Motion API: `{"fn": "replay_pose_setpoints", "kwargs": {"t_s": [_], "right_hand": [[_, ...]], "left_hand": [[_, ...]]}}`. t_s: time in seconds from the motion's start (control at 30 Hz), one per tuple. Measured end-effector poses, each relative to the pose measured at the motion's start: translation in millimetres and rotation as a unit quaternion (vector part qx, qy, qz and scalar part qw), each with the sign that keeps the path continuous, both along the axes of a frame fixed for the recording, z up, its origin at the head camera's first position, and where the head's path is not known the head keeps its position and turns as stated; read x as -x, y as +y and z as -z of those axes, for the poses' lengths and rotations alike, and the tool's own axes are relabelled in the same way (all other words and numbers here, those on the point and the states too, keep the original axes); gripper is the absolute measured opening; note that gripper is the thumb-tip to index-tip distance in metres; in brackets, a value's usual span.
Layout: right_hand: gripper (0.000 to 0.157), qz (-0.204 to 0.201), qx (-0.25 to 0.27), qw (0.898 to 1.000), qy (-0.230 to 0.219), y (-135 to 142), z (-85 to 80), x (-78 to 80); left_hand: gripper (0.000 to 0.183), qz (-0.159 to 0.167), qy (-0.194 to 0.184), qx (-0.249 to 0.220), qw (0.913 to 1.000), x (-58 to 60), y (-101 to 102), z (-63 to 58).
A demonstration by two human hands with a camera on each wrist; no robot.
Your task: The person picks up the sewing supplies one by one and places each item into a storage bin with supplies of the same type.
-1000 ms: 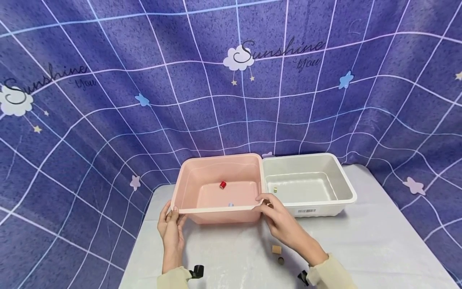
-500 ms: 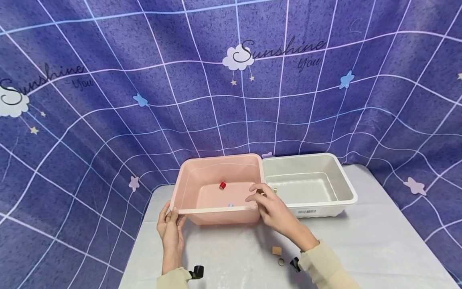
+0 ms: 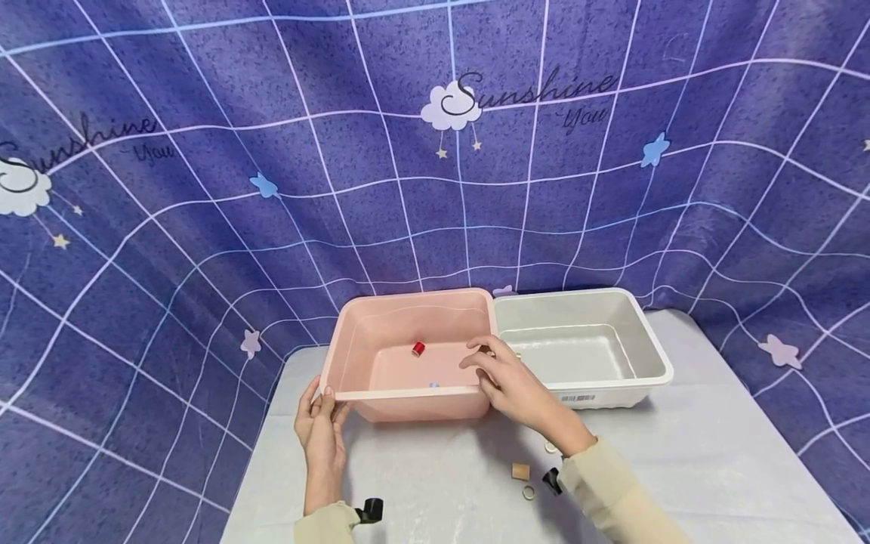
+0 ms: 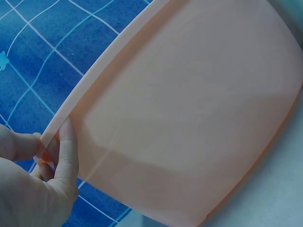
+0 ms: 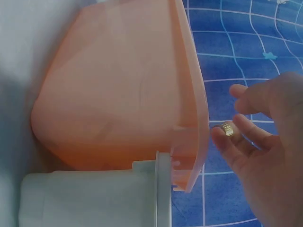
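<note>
A pink plastic basin point(image 3: 414, 406) stands against the curtain, its left front corner pinched at the rim by my left hand point(image 3: 319, 431), thumb on top. Inside it lie a red thread spool point(image 3: 418, 349) and a small light-blue piece point(image 3: 434, 385). My right hand point(image 3: 506, 381) hovers over the basin's right front corner with fingers curled. Among those fingers, in the right wrist view, sits a small gold dimpled band point(image 5: 227, 129), like a ring thimble. I cannot tell which fingers bear on it. The white basin point(image 3: 578, 383) adjoins on the right.
A small gold piece point(image 3: 519, 356) lies in the white basin, partly behind my right hand. On the table in front are a tan block point(image 3: 520, 471), a small ring point(image 3: 529, 493) and a pale round piece point(image 3: 550, 447) beside my right forearm. A blue gridded curtain point(image 3: 435, 211) hangs behind.
My right hand has left the pink basin's front right rim and moved up and slightly left over its inside. The pale round piece by the forearm has come into view. My left hand stays put.
</note>
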State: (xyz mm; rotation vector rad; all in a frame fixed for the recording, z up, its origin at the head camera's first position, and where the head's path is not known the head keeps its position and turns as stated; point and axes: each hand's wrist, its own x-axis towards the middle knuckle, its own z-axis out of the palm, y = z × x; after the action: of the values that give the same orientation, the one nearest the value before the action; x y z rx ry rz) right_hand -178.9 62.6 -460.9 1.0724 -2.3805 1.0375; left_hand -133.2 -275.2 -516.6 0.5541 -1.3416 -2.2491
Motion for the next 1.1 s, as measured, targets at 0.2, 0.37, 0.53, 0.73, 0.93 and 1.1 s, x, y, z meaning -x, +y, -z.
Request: {"fn": "replay_pose_setpoints", "kwargs": {"t_s": [0.2,0.37,0.53,0.73,0.93,1.1], "right_hand": [[0.031,0.002,-0.014,1.000,-0.009,-2,-1.0,7.2],[0.029,0.002,-0.013,1.000,-0.009,-4,-0.8,13.1],[0.029,0.003,-0.017,1.000,-0.026,-4,-1.9,17.2],[0.030,0.011,-0.020,0.999,-0.041,-2,-4.8,22.8],[0.030,0.011,-0.024,0.998,-0.048,-1,-3.2,21.8],[0.030,0.009,-0.023,0.999,-0.045,-1,0.0,18.1]], "left_hand": [[0.054,0.001,0.003,-0.001,1.0000,0.8,0,-0.5],[0.054,0.000,0.008,-0.005,1.0000,1.8,-1,-1.1],[0.053,0.000,0.004,-0.003,1.0000,2.3,-1,-0.8],[0.054,0.003,0.004,-0.004,1.0000,2.3,0,-1.9],[0.053,0.004,0.006,-0.002,1.0000,2.2,0,-2.2],[0.054,0.005,0.014,-0.002,0.9999,1.4,0,-1.4]]}}
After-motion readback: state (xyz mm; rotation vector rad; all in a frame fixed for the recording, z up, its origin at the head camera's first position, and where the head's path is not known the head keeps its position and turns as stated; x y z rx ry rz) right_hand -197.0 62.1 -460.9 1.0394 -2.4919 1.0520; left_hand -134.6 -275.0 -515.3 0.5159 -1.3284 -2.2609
